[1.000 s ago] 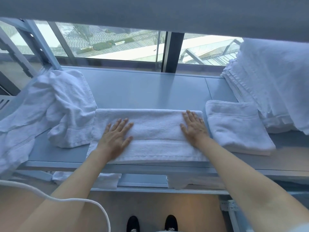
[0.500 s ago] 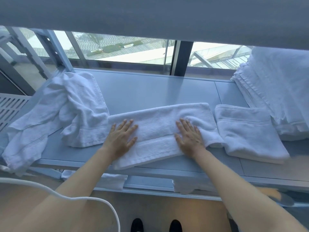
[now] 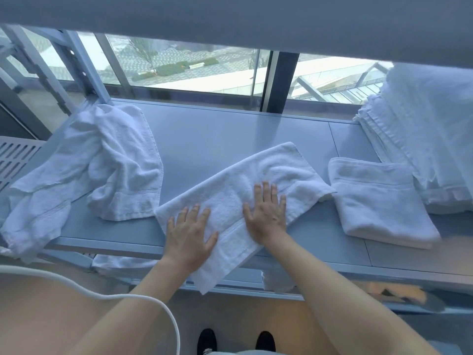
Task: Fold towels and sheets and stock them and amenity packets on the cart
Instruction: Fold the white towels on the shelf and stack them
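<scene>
Half-folded white terry towel lies skewed on the grey-blue counter.

Left hand and right hand press flat, fingers spread, gripping nothing; its near corner overhangs the edge and could drag the towel off.

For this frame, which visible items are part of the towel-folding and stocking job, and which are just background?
Job items:
- left hand and right hand, flat on the half-folded towel
- crumpled towels, unfolded
- folded towel
- linen stack
- cart shelf

Lying about:
- white cable
- window
- shoes
</scene>
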